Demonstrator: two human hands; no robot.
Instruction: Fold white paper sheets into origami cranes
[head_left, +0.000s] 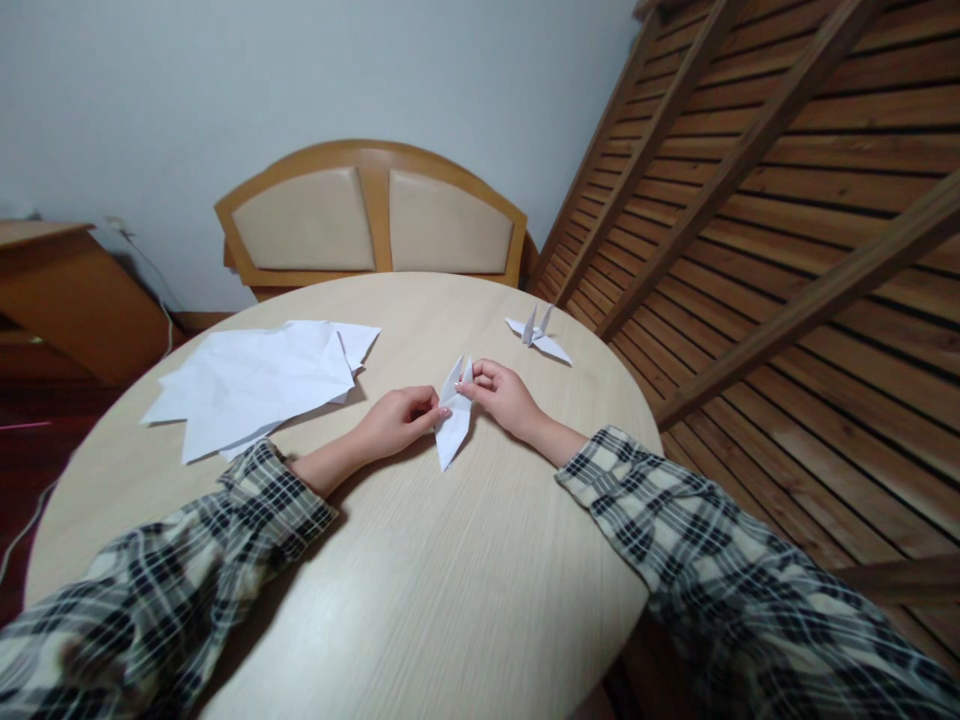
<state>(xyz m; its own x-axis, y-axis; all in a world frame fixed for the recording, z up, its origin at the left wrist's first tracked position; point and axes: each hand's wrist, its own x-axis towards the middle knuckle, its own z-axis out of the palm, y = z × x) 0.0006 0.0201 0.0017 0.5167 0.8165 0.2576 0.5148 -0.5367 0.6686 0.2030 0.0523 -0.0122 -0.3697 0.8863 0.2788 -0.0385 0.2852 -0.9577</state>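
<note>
A white folded paper piece [454, 432], shaped like a partly folded origami crane, is held just over the table between both hands. One long point aims down toward me and two narrow points stick up. My left hand [394, 422] pinches its left side, thumb on the near face. My right hand [504, 398] grips one of the upper points between thumb and fingers. The fingers behind the paper are partly hidden. A folded white paper crane [551, 346] rests on the table, beyond my right hand.
Creased white paper sheets [247, 375] lie in a loose pile on the left of the round wooden table [420, 600]. A padded headboard [381, 215] stands behind it. Wooden slats [787, 250] rise close on the right, and a brown desk [67, 300] is at far left.
</note>
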